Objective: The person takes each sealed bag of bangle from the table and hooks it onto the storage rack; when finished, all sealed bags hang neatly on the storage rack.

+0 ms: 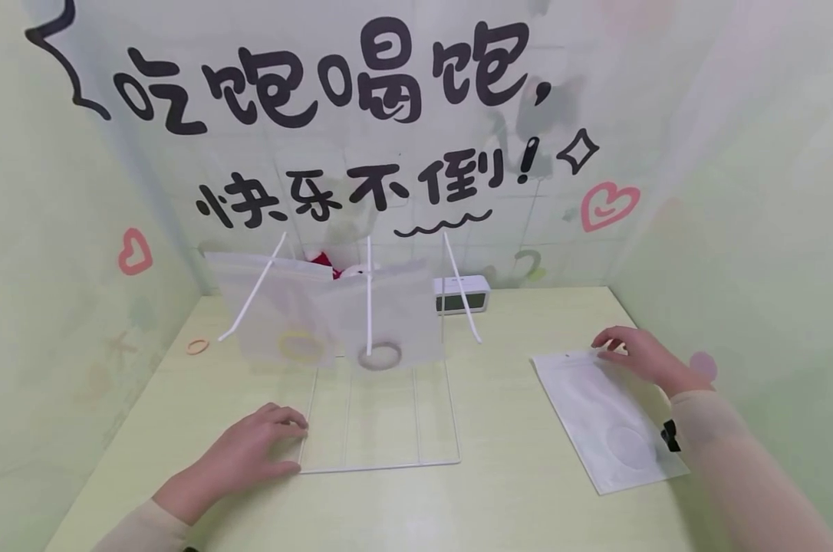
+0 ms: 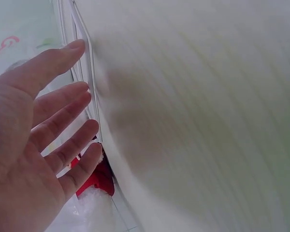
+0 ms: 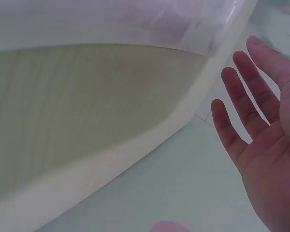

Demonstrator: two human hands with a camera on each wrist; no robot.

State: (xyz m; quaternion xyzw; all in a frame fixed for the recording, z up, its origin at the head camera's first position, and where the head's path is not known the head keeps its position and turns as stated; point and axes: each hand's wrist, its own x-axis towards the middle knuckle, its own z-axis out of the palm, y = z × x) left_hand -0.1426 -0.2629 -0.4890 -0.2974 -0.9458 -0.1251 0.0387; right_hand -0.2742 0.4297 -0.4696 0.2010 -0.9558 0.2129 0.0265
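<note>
A white wire rack [image 1: 382,466] stands on the table, two translucent bags hanging on it, one with a yellow ring [image 1: 302,346], the other with a grey-brown ring [image 1: 380,356]. My left hand [image 1: 240,452] is at the left side of the rack's base, fingers relaxed and touching or nearly touching the wire. In the left wrist view that hand [image 2: 43,130] has its fingers spread. A flat white bag [image 1: 606,429] with a round shape inside lies at the right. Over its top right corner is my right hand [image 1: 640,356], loosely bent; in the right wrist view this hand [image 3: 266,111] holds nothing.
Behind the rack sits a white digital clock [image 1: 462,294], near a red and white object [image 1: 322,263]. An orange ring [image 1: 198,346] lies on the table [image 1: 513,491] at the far left. Pale walls with lettering stand at the back and both sides.
</note>
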